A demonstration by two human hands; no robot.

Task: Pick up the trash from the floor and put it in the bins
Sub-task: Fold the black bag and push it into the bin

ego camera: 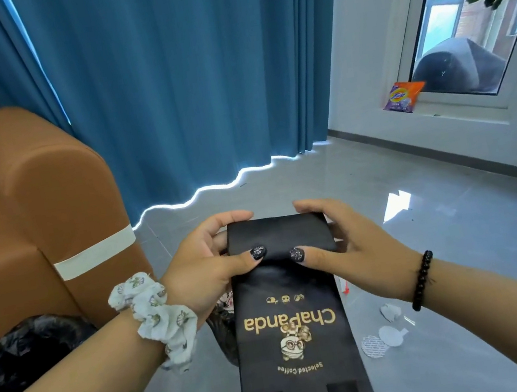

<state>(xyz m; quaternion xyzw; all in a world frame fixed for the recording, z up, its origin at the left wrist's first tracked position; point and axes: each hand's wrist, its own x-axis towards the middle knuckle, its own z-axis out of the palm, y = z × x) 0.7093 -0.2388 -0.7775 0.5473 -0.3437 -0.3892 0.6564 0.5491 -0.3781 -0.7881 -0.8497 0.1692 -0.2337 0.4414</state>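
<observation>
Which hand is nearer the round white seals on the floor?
Right. The right hand grips the black bag's far end on the same side as the white seals; the left hand grips the other side, with the bag between.

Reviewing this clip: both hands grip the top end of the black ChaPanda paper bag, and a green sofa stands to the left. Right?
Not quite. The head view shows the sofa is brown, not green. The rest holds: the left hand and right hand both grip the top end of the black ChaPanda paper bag.
</observation>
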